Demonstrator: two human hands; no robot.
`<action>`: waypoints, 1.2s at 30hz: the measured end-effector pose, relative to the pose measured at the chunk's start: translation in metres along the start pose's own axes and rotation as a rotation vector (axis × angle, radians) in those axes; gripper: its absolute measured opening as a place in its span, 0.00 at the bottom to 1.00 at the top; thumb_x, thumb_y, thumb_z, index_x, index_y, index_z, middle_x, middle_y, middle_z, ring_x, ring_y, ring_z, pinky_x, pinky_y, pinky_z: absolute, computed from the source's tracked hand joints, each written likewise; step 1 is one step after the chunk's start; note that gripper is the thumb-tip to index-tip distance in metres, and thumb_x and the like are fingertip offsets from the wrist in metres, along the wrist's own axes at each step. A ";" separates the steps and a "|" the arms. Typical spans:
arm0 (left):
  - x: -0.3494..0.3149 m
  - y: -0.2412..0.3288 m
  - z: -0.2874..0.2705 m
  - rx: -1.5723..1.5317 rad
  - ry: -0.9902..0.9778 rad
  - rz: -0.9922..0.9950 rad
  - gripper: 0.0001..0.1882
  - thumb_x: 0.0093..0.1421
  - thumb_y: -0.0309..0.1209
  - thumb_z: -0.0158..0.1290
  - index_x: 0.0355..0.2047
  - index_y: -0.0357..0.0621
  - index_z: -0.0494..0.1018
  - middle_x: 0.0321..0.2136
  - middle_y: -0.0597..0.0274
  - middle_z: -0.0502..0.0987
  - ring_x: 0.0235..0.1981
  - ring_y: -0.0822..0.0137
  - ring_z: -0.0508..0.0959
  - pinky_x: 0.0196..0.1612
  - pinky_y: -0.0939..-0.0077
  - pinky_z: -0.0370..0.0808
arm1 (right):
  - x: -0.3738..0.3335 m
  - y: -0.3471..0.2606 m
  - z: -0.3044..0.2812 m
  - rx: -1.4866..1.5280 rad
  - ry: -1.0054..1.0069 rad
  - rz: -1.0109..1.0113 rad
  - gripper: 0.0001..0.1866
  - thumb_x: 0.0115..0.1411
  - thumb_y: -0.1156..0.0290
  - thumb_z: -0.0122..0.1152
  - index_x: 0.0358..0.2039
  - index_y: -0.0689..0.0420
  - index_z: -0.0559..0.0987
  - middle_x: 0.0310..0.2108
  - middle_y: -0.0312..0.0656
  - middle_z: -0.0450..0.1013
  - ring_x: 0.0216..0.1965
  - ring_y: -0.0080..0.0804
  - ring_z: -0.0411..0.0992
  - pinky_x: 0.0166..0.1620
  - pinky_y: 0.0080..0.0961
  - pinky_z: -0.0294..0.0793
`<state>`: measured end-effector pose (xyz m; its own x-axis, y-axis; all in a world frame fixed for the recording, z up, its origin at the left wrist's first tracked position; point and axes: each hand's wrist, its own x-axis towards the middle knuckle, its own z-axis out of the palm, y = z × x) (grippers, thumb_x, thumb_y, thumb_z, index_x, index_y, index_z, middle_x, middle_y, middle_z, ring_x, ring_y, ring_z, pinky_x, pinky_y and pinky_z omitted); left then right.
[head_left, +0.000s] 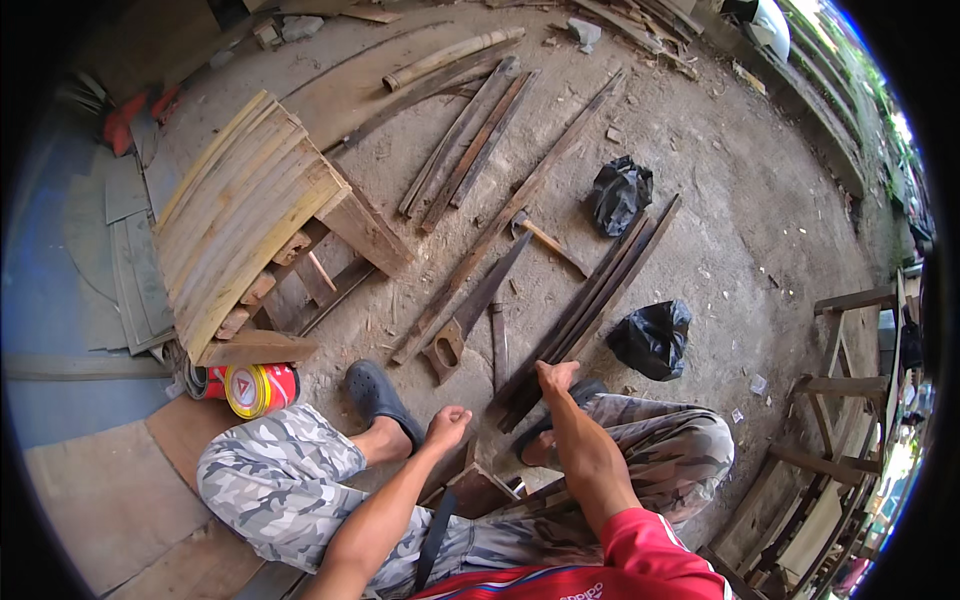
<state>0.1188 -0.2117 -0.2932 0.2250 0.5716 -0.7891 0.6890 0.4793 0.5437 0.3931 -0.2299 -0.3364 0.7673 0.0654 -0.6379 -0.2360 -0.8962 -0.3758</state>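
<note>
My left hand [448, 427] hovers between my knees with its fingers curled closed; whatever it may hold is hidden. My right hand [556, 379] is closed at the near end of a bundle of dark wooden strips [600, 290], seemingly gripping one strip's edge. The bundle lies slanting on the ground beside my right foot. Left of it are a long narrow bar [499, 345], a handsaw [475, 308] with its handle toward me, and a hammer [556, 246] with a wooden handle. A longer wooden strip [500, 228] stretches past the saw.
A slatted wooden bench [245, 215] stands at left, with red and yellow cans [262, 389] at its near end. Two black plastic bags [622, 195] [653, 340] lie right of the strips. More strips [480, 140] lie farther off. A wooden frame [850, 388] stands far right.
</note>
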 end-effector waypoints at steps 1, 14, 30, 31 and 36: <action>0.001 0.003 0.001 -0.005 0.004 0.012 0.27 0.63 0.47 0.59 0.53 0.39 0.75 0.46 0.50 0.82 0.48 0.57 0.81 0.52 0.64 0.75 | -0.002 -0.002 -0.003 0.004 0.004 0.007 0.44 0.45 0.63 0.73 0.55 0.66 0.56 0.49 0.67 0.73 0.54 0.64 0.72 0.60 0.44 0.71; -0.033 0.119 0.015 -0.223 -0.471 0.052 0.35 0.65 0.61 0.51 0.50 0.38 0.75 0.31 0.64 0.78 0.35 0.69 0.83 0.33 0.70 0.81 | -0.006 -0.045 -0.066 0.590 -0.295 -0.003 0.41 0.48 0.64 0.69 0.57 0.75 0.63 0.50 0.58 0.71 0.51 0.49 0.73 0.52 0.42 0.73; -0.057 0.178 -0.021 -0.544 -0.551 0.161 0.46 0.59 0.72 0.47 0.56 0.40 0.71 0.43 0.58 0.81 0.35 0.68 0.82 0.36 0.69 0.80 | -0.040 -0.124 -0.127 0.789 -0.197 -0.144 0.25 0.57 0.64 0.72 0.47 0.70 0.76 0.38 0.51 0.77 0.34 0.45 0.79 0.37 0.43 0.81; -0.053 0.173 -0.025 -0.525 -0.552 0.147 0.46 0.59 0.72 0.47 0.56 0.40 0.71 0.44 0.57 0.80 0.36 0.68 0.82 0.37 0.68 0.80 | -0.043 -0.119 -0.124 0.812 -0.224 -0.174 0.23 0.58 0.64 0.72 0.45 0.69 0.76 0.36 0.50 0.77 0.32 0.43 0.78 0.35 0.41 0.81; -0.037 0.165 -0.033 -0.458 -0.458 0.173 0.38 0.65 0.63 0.49 0.56 0.40 0.71 0.43 0.55 0.81 0.35 0.66 0.82 0.34 0.70 0.80 | -0.051 -0.102 -0.099 0.933 -0.328 -0.384 0.18 0.63 0.63 0.68 0.39 0.65 0.73 0.27 0.45 0.73 0.24 0.41 0.77 0.25 0.41 0.80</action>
<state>0.2015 -0.1319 -0.1651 0.6448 0.3737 -0.6667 0.2775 0.6983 0.6599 0.4370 -0.1855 -0.1993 0.7223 0.5125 -0.4644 -0.4824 -0.1078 -0.8693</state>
